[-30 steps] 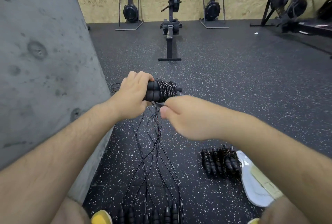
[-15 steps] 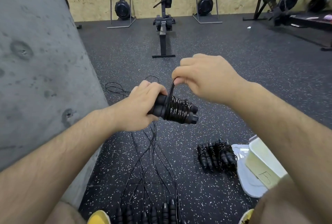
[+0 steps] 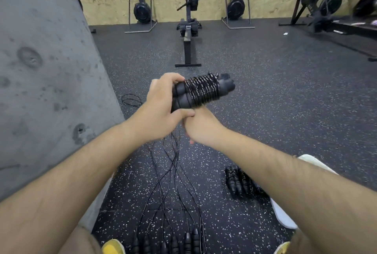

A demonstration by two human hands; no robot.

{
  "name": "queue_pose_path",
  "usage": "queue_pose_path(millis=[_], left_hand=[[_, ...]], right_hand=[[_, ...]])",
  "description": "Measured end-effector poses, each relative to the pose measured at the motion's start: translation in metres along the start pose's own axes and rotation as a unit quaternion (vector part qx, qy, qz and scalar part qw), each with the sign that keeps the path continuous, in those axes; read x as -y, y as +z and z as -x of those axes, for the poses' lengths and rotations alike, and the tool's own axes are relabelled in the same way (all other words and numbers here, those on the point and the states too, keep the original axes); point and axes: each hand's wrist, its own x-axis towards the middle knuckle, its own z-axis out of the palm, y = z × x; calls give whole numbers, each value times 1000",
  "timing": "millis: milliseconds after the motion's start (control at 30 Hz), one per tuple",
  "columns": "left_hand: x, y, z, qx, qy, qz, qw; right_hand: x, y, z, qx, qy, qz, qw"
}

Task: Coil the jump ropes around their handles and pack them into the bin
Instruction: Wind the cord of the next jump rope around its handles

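Currently grips the coiled jump rope (image 3: 202, 90) in mid-air with the left hand (image 3: 161, 111), fingers and thumb curled round the near end of the paired handles, cord wound tight over the middle. Tucks the right hand (image 3: 201, 127) just beneath the bundle, against the left thumb; cannot tell how its fingers lie. Below, on the speckled floor (image 3: 265, 111): loose ropes (image 3: 173, 172) trailing toward the near edge, finished bundles (image 3: 238, 182) beside a white plastic piece (image 3: 283, 217).

Head view, forward-down, close over floor (image 3: 265, 111)
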Motion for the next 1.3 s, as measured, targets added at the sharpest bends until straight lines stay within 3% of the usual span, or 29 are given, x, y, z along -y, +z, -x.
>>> queue_pose_path(millis=[167,367,500,633,833,1133,1300], left_hand=[[12,2,-1,-1,1,-49,999],[21,-6,-4,-35,-22,-160,986],[26,-11,-3,-24,-42,-196,979],[19,-6,0,-4,-51,-226,973],[19,-4,-1,-22,-38,-236,971],[22,-4,0,-12,-19,-239,971],[7,-9,0,4,-48,-151,987]], right_hand=[[1,0,-2,9,53,-45,997],[-1,-4,10,-92,-61,140,984],[6,-6,16,-109,-113,205,966],[4,-8,16,-129,-121,128,976],[2,-4,16,-194,-204,61,958],[-2,-9,9,-179,-290,25,940],[6,-19,12,-215,-315,9,924]])
